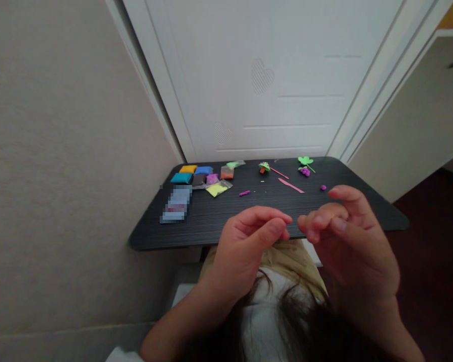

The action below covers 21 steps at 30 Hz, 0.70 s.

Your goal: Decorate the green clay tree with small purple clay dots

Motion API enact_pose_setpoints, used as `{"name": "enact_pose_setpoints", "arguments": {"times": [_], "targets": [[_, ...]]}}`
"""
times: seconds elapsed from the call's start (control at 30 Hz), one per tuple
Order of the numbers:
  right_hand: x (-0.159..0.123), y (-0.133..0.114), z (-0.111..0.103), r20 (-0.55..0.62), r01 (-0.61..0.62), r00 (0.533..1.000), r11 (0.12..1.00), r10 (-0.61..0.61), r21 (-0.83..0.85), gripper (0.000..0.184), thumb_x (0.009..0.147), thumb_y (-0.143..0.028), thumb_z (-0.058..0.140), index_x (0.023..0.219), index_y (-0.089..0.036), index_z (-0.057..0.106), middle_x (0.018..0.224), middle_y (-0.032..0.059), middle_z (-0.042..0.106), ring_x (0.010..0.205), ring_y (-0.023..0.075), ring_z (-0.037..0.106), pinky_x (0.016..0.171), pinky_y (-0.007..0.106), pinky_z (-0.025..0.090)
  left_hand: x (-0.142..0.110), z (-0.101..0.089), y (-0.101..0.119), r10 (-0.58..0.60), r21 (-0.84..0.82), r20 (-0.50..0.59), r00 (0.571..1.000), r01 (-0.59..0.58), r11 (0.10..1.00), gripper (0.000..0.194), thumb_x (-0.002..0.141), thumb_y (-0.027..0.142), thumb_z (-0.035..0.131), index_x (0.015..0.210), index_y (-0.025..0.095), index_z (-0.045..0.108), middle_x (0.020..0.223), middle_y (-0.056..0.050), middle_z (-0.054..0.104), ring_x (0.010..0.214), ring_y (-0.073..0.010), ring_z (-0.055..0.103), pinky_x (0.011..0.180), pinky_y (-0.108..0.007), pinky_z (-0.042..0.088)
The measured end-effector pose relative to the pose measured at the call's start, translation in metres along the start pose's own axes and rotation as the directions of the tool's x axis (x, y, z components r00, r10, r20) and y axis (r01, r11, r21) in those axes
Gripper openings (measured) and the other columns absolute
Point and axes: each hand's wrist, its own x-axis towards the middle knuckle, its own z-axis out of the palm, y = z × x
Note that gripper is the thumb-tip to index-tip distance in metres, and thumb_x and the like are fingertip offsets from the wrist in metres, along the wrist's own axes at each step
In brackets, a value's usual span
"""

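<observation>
The right grip (335,219) looks narrow, the left grip (283,226) nearly closed; I can't tell if either holds anything. A purple ball (323,187) sits on the black bench (207,221), at the right grip's eleven o'clock.

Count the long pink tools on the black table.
2: a thin pink stick beside the small green-topped clay figure, and a flat, knife-shaped pink tool closer in. The left hand and right hand might hide more.

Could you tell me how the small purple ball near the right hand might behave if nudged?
The purple ball would probably roll, being roundish and loose on the flat-looking table. It is likely light, given how small it looks beside the right hand. Its matte, clay-like look suggests it could dent if pinched.
</observation>
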Motion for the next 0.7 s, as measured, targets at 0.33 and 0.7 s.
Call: {"name": "enact_pose_setpoints", "arguments": {"times": [0.33, 0.7], "targets": [[-0.014, -0.005, 0.016, 0.087, -0.047, 0.995, 0.999, 0.046, 0.012, 0.016, 0.079, -0.013, 0.05, 0.088, -0.025, 0.054, 0.08, -0.0039, 0.067, 0.069, 0.0122, 0.061, 0.068, 0.03, 0.05, -0.01, 0.002, 0.011, -0.046, -0.084, 0.017, 0.999, 0.048, 0.995, 0.008, 0.071, 0.024, 0.06, 0.075, 0.019, 0.065, 0.059, 0.001, 0.054, 0.063, -0.01, 0.05, 0.062, -0.025, 0.039], [-0.014, -0.003, 0.024, 0.02, 0.1, 0.995, 0.982, -0.098, -0.16, 0.008, 0.075, -0.017, 0.057, 0.08, -0.023, 0.057, 0.072, -0.0006, 0.057, 0.068, 0.0131, 0.053, 0.065, 0.031, 0.045, -0.013, 0.002, 0.012, -0.02, -0.099, 0.035, 0.999, 0.023, 0.995, 0.008, 0.072, 0.023, 0.059, 0.076, 0.019, 0.064, 0.059, 0.001, 0.053, 0.063, -0.0096, 0.05, 0.065, -0.024, 0.039]]}}
